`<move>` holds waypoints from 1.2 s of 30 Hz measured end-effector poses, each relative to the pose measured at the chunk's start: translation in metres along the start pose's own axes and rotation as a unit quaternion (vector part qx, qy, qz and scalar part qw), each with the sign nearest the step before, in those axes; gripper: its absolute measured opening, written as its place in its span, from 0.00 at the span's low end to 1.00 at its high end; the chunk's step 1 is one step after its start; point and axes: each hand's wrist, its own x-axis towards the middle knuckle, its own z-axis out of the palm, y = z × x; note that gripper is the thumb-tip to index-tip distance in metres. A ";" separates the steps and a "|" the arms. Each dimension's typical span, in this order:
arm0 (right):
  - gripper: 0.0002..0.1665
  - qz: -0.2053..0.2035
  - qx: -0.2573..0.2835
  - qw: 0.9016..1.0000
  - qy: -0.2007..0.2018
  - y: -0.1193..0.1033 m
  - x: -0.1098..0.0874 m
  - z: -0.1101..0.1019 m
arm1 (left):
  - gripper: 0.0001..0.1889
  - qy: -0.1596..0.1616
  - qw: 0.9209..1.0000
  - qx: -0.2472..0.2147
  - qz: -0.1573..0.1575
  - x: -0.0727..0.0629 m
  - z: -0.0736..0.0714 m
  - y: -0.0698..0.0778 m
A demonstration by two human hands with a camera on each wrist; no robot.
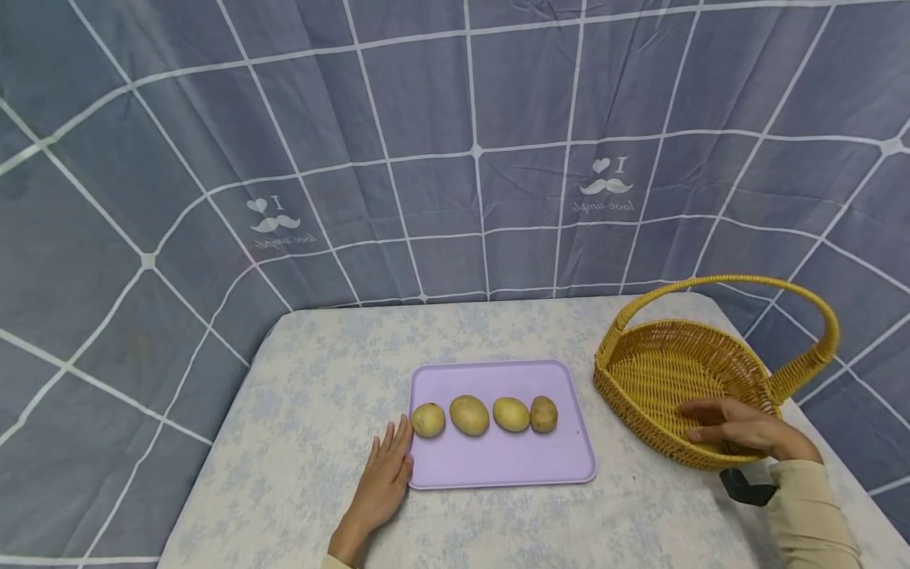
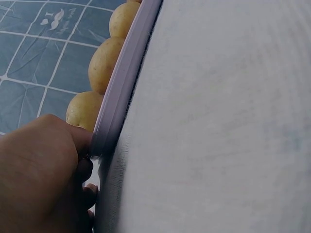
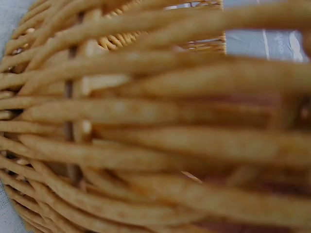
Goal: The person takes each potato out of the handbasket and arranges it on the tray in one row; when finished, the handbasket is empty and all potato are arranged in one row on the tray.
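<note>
A row of several potatoes lies on a lilac tray in the head view. My left hand rests at the tray's left edge, fingers extended on the tabletop and touching its side. In the left wrist view, the thumb is against the tray rim, beside the nearest potato. At the right, my right hand reaches over the near rim into a wicker basket with a tall handle. Its fingers are loosely bent, with nothing visible between them. Woven basket wall fills most of the right wrist view.
A pale floral cloth covers the table. Behind and beside it hangs a blue-grey curtain with white grid lines. The basket's handle arches above its opening. A dark object sits at the right wrist.
</note>
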 end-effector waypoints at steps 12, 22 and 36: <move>0.24 0.021 -0.006 1.000 0.018 -0.003 -0.002 0.003 | 0.27 -0.002 1.000 -0.004 -0.003 -0.001 0.001 0.001; 0.29 0.046 -0.041 0.984 0.168 -0.015 0.002 0.006 | 0.27 0.001 1.000 0.001 0.000 -0.001 0.001 0.000; 0.22 -0.135 0.073 0.940 0.305 -0.087 0.030 0.035 | 0.27 0.001 1.000 -0.003 0.000 0.000 0.000 0.001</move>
